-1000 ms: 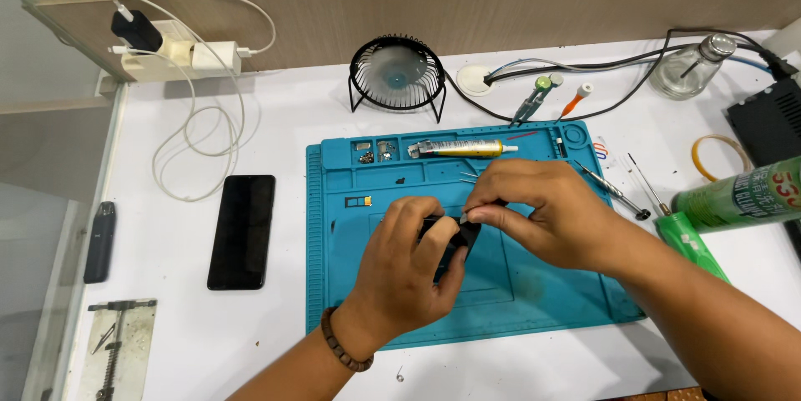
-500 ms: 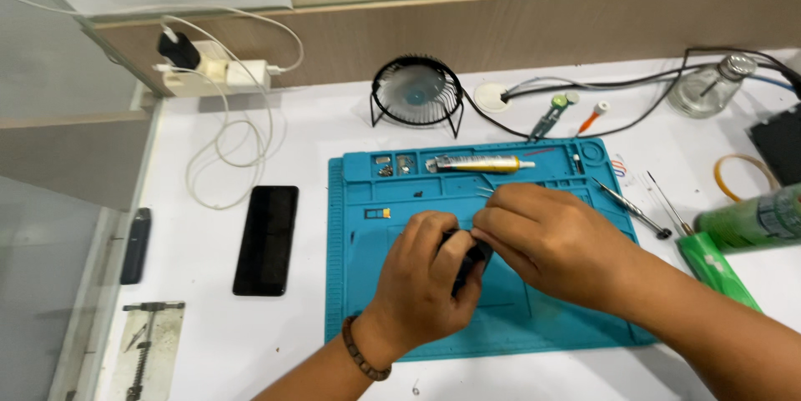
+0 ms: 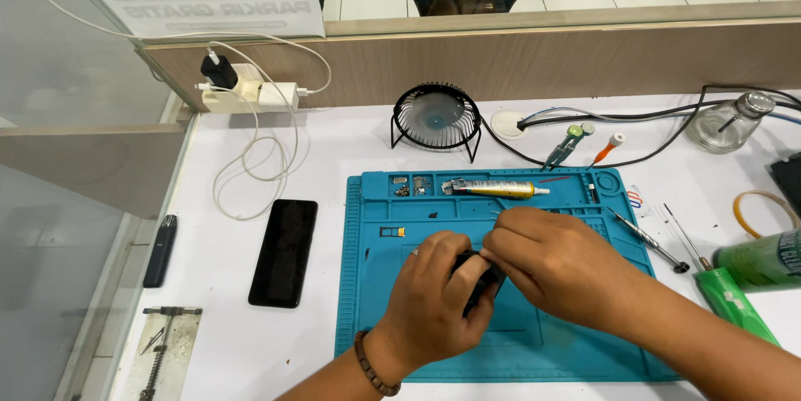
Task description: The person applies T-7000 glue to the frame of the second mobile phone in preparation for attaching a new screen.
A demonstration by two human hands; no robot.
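Note:
Both my hands meet over the middle of a blue work mat (image 3: 375, 317). My left hand (image 3: 438, 301) wraps around a small black device (image 3: 482, 284), mostly hidden by my fingers. My right hand (image 3: 555, 263) pinches at the top edge of that same device with thumb and fingertips. A beaded bracelet sits on my left wrist. At the mat's far edge lies a yellow glue tube (image 3: 496, 189), and beside it small screws (image 3: 409, 188) rest in the mat's trays.
A black phone (image 3: 284, 251) lies face up left of the mat. A small black fan (image 3: 436, 117), cables, tweezers (image 3: 563, 146) and a glass bottle (image 3: 730, 121) stand behind it. Thin metal tools (image 3: 647, 238) and a green can (image 3: 763, 261) lie at right. A charger block (image 3: 238, 88) is at back left.
The view has shifted so the mat and objects sit further right and lower in the picture. My hands stay together on the black device, with little change in their grip.

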